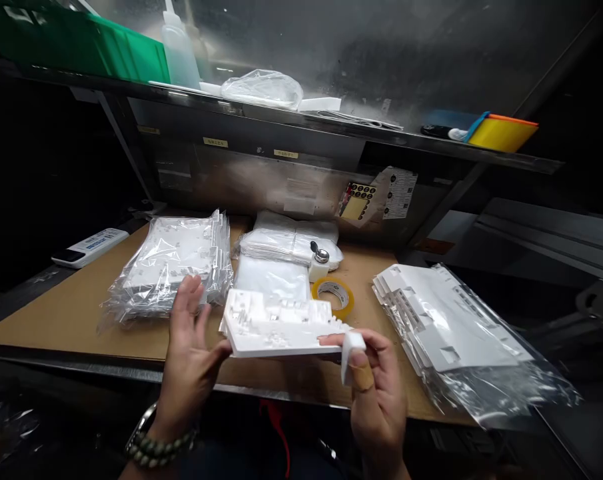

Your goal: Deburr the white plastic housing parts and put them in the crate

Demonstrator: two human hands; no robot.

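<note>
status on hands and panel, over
Left hand open, thumb at white plastic panel. Right hand pinching white block by panel's right end. Tape roll behind.

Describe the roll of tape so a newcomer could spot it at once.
Find the brown cardboard sheet covering the bench. Near its middle stands a small white bottle with a round metal top; the yellow roll of tape lies just in front of it. Among the white and clear items around it, it is the only yellow ring.
</note>
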